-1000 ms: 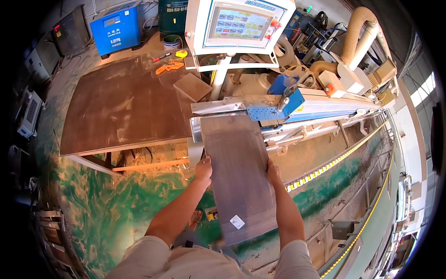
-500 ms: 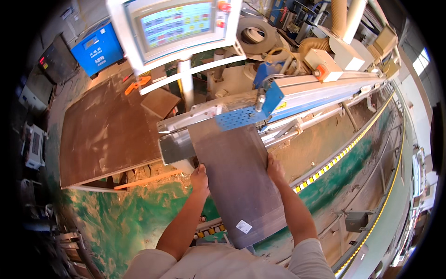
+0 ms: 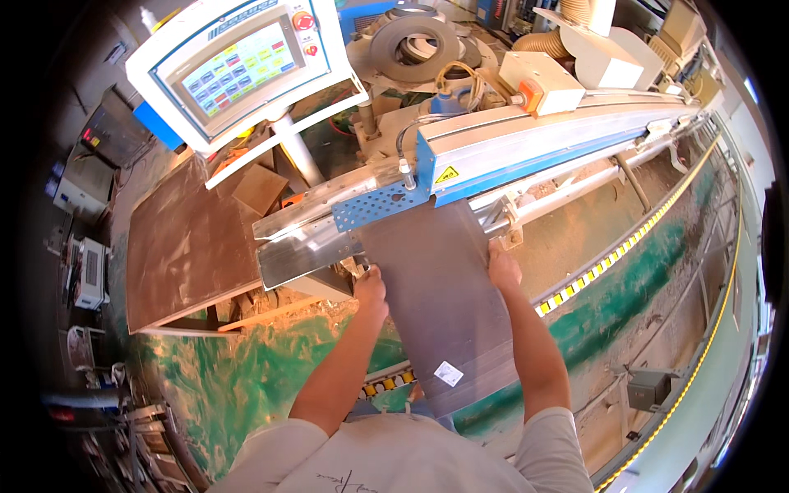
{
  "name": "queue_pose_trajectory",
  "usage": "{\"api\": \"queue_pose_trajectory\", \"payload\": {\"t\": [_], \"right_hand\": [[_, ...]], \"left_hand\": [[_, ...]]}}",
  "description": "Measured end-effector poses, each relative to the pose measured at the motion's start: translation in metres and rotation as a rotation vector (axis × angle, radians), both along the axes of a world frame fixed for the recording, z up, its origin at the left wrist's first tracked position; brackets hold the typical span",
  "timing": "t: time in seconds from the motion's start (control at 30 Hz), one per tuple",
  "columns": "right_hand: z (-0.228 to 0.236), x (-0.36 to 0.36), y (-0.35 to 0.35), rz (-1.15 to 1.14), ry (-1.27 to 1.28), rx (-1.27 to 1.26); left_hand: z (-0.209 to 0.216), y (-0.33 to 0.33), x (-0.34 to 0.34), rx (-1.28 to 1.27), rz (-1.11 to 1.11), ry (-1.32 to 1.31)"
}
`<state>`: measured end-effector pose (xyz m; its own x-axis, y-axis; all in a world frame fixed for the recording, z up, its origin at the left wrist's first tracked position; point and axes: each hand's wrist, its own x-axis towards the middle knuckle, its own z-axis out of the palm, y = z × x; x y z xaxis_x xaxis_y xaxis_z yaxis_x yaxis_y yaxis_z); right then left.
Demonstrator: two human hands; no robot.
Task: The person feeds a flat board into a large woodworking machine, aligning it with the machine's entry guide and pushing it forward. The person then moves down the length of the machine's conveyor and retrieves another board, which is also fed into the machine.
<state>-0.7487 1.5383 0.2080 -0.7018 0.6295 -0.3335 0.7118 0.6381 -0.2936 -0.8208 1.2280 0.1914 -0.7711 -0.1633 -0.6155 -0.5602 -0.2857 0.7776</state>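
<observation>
Head view: curled hands grip the panel, now farther right along the machine.

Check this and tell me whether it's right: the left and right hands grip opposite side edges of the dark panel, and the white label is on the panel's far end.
The label's end is wrong: the head view shows the white label on the near end of the dark panel. The left hand and right hand do grip opposite side edges.
</observation>
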Motion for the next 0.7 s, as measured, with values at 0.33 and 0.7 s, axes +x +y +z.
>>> {"api": "queue_pose_trajectory", "payload": {"t": [0.33, 0.7], "right_hand": [[0.06, 0.223, 0.012, -0.142, 0.667, 0.264], [0.084, 0.843, -0.468, -1.877, 0.604, 0.421]], "left_hand": [[0.007, 0.091, -0.007, -0.466, -0.144, 0.11], [-0.024, 0.079, 0.01, -0.487, -1.036, 0.599]]}}
